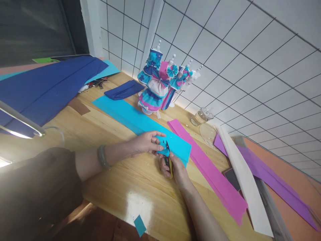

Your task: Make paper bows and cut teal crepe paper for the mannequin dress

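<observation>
Between the thumb and fingers of my left hand [147, 142] is a small piece of blue paper [164, 150]. My right hand [177, 169] grips a pair of scissors [170, 164] with yellow and black handles. The scissor blades are parted at the small blue piece, and the piece partly covers them. Just beyond both hands lies a long strip of bright blue paper [135, 115], flat on the wooden table [120, 187]. Its right end passes behind my hands.
Small dress forms in paper dresses [157, 87] stand at the wall. A lidded glass jar [202, 116] is right of them. Pink [208, 170], white [247, 177] and purple paper strips [273, 180] lie rightward. Dark blue paper [57, 87] spreads left. A blue scrap [139, 226] lies near the front edge.
</observation>
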